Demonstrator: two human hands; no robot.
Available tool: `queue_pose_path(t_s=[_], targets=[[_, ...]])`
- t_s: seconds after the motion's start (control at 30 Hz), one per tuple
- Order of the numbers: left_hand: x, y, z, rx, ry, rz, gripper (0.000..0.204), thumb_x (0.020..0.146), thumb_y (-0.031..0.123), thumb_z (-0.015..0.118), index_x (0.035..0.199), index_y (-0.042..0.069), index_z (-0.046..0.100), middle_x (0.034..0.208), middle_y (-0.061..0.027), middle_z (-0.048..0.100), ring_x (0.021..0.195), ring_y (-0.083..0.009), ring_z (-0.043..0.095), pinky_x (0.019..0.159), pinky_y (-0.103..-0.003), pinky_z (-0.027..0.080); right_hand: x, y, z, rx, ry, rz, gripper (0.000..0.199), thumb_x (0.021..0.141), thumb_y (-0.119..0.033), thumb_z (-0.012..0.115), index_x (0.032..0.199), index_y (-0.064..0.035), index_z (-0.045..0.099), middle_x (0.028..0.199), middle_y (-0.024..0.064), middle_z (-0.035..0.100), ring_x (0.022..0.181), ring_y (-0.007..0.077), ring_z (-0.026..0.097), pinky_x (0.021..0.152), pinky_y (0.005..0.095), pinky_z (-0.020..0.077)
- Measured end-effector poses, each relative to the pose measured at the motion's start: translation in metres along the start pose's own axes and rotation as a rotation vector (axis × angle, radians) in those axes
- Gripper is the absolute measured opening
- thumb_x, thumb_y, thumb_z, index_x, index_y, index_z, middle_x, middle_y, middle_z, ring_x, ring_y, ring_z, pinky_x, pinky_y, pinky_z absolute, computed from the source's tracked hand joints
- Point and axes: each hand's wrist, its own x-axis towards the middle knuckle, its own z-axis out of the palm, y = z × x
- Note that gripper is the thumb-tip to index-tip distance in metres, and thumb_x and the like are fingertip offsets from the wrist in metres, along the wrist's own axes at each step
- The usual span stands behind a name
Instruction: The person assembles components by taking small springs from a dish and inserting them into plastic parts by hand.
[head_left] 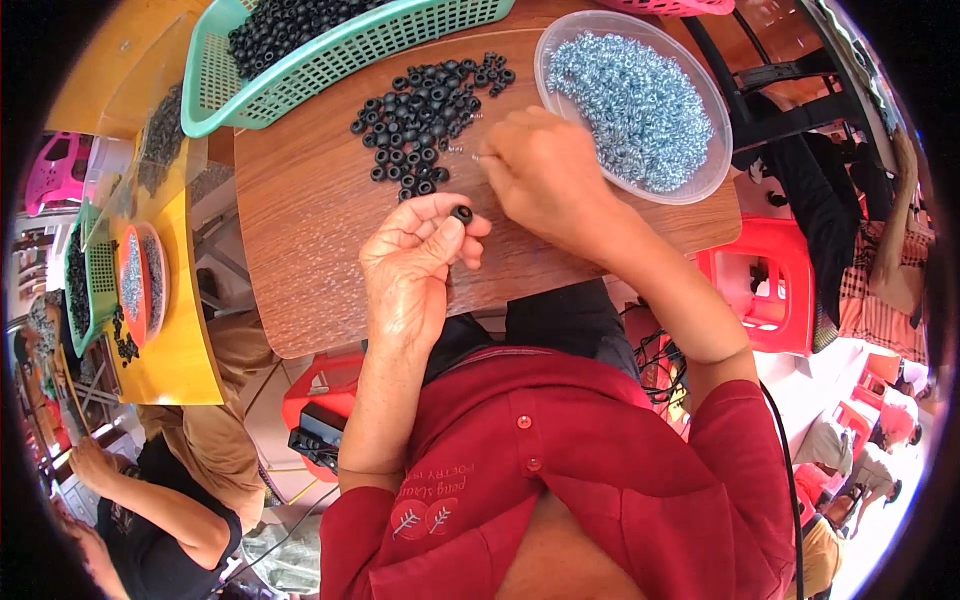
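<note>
Between the thumb and fingers of my left hand [415, 250] is a small black round cap [462, 214] with a hole in its middle. My right hand [540, 165] is closed, its fingertips pinched together just right of a loose pile of similar black caps [420, 120]. Whatever sits in that pinch is too small to make out. A few tiny shiny bits lie on the table by those fingertips. Beyond the right hand stands a clear round tub [722, 160] full of small silvery-blue metal pieces [640, 110] that look like springs.
A green basket [330, 75] of black caps stands at the back left of the brown table [300, 250]. Left of it is a yellow table [170, 370] with another green basket [100, 270] and a person beside it. A red stool [765, 285] stands at right.
</note>
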Motion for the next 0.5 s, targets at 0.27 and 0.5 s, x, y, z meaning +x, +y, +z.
queue_pose_path(t_s=[0.27, 0.5], targets=[[0.001, -0.007, 0.009, 0.081, -0.018, 0.100, 0.021, 0.085, 0.000, 0.065, 0.104, -0.005, 0.061, 0.086, -0.0106, 0.066, 0.072, -0.0139, 0.061, 0.064, -0.023, 0.050, -0.014, -0.008, -0.044, 0.791, -0.357, 0.369, 0.019, 0.073, -0.014, 0.065, 0.077, 0.0046, 0.067, 0.060, 0.0148, 0.061, 0.055, 0.0161, 0.057, 0.053, 0.0320, 0.0440], [-0.005, -0.008, 0.014, 0.366, -0.020, 0.320, 0.024, 0.082, -0.004, 0.067, 0.105, -0.004, 0.063, 0.086, -0.0042, 0.064, 0.073, -0.0078, 0.059, 0.065, -0.019, 0.049, -0.013, 0.000, -0.044, 0.956, -0.424, 0.485, 0.020, 0.074, -0.015, 0.067, 0.072, 0.0046, 0.067, 0.061, 0.0054, 0.061, 0.057, 0.0091, 0.053, 0.052, 0.0278, 0.0428]])
